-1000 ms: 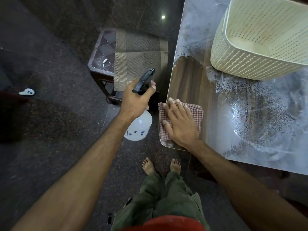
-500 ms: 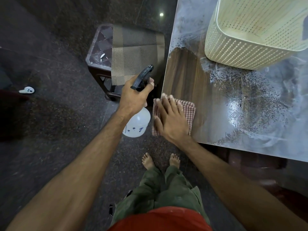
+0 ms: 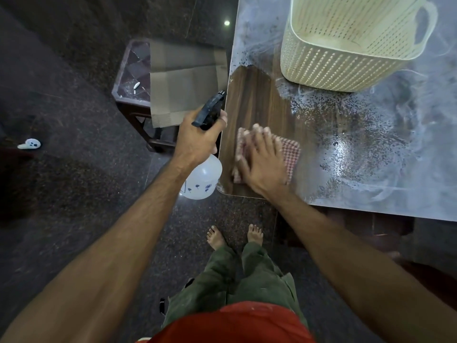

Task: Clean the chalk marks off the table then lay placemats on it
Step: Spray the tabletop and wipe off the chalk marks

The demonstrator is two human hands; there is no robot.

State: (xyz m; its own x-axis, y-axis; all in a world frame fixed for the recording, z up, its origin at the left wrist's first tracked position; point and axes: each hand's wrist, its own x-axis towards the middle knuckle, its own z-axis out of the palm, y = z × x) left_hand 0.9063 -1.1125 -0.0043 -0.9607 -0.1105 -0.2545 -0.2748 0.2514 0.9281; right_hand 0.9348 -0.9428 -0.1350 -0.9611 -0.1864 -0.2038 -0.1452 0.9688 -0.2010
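Counting from my feed: one table [image 3: 249,95], one checked cloth [image 3: 291,154], one spray bottle [image 3: 204,177], one cream basket [image 3: 346,58], placemats [image 3: 183,82] stacked on one stool [image 3: 131,78]. Right hand [image 3: 262,162] lies flat, fingers straight, pressing cloth on the table's near-left corner. Left hand [image 3: 197,139] grips the bottle's neck beside the edge.
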